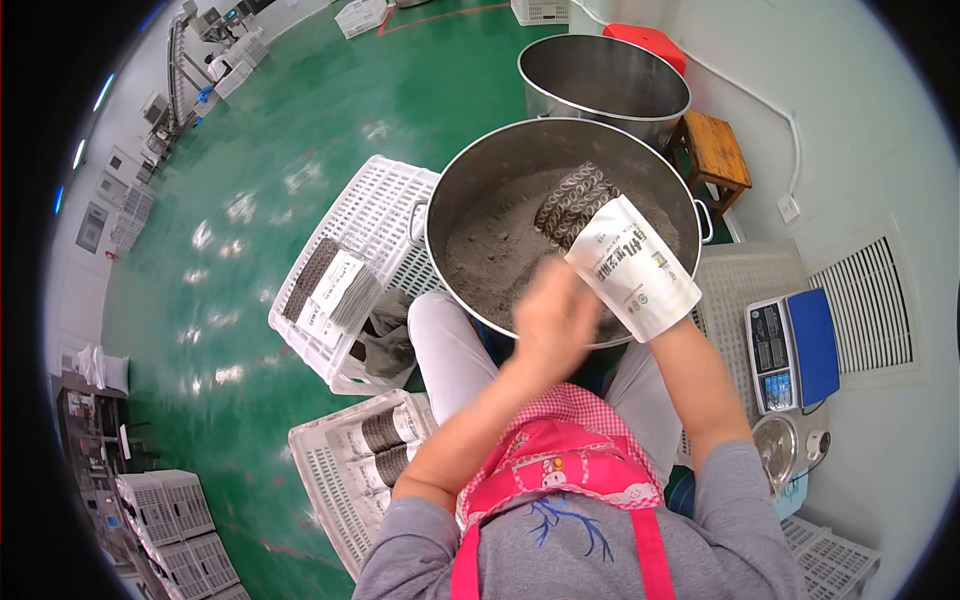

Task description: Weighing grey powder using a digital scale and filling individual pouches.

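Observation:
A white stand-up pouch [634, 268] with a dark, ring-patterned section [576, 202] is tilted over a large steel pot [491, 154]. Grey-brown powder [491, 247] covers the pot's bottom, with small lumps in it. My right forearm runs behind the pouch; that hand is hidden by it and holds the pouch up from beneath. Beside the pouch's left edge, over the pot's near rim, is my left hand [559, 319], blurred by motion. Its fingers are curled, and whether they grip anything does not show. The pouch bears printed writing.
At left, a white plastic crate [375, 196] bears stacked flat pouches [341, 292] and grey cloth [394, 334]. Another crate [319, 469] holds several pouches. Behind stands a second steel pot [592, 105], near a wooden stool [716, 154]. At right are a blue-topped scale [814, 345] and a steel bowl [774, 450].

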Demonstrator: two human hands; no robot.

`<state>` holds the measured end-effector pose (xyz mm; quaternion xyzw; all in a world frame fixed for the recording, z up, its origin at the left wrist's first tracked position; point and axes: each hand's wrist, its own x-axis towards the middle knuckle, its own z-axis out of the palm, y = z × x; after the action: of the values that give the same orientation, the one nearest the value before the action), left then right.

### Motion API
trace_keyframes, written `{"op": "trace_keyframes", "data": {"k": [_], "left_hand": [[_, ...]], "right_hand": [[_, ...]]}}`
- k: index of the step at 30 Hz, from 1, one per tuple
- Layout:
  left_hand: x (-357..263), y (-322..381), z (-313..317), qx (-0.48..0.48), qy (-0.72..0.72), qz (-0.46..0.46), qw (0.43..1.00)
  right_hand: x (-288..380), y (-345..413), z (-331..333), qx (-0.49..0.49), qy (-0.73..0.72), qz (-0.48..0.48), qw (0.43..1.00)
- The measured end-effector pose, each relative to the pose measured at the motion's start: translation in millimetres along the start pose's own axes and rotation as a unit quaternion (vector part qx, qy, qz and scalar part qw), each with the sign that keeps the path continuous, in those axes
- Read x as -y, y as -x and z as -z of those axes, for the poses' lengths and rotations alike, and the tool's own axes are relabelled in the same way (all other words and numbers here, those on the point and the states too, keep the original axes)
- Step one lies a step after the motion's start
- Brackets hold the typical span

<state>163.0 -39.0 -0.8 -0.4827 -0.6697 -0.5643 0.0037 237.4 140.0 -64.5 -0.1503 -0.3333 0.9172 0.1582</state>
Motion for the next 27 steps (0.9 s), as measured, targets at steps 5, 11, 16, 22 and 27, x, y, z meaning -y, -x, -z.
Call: {"op": "trace_keyframes", "data": {"k": [5, 11, 16, 22, 27], "left_hand": [[123.6, -39.5, 27.0, 0.035, 0.147, 0.182, 0.972], [135.4, -36.6, 32.6, -0.021, 0.353, 0.238, 0.904], [165.3, -29.3, 40.7, -0.057, 0.39, 0.262, 0.881], [152.0, -40.3, 50.8, -0.084, 0.092, 0.183, 0.975], [7.0, -92.6, 94.4, 0.167, -0.077, -0.272, 0.944]], "right_hand": [[-12.9, 21.1, -10.6, 0.015, 0.01, -0.061, 0.998], [20.9, 24.7, 2.8, 0.009, 0.017, -0.114, 0.993], [57.7, 61.8, -26.5, 0.042, 0.132, -0.089, 0.986], [67.3, 53.4, -76.3, -0.083, 0.545, 0.172, 0.816], [86.0, 35.9, -95.8, 0.064, 0.857, 0.331, 0.389]]}}
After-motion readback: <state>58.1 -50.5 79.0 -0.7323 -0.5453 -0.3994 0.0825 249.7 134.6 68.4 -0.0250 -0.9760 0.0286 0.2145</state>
